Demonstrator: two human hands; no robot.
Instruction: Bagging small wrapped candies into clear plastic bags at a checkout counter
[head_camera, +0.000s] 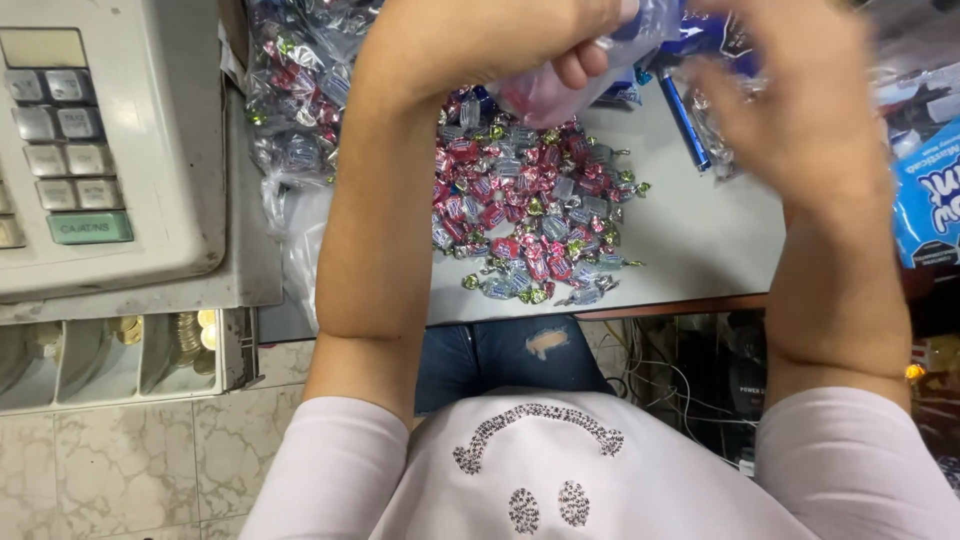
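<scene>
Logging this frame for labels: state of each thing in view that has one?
left hand: closed on small clear bag
small clear bag: held up, pinkish contents, blurred
right hand: fingers spread at the bag, motion-blurred
wrapped candies: loose pile on table
large clear bag: lying on table, candy inside
coin drawer: open, coins showing
cash register: display blank

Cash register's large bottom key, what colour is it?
Green, in the head view: the key sits below grey ones.
</scene>
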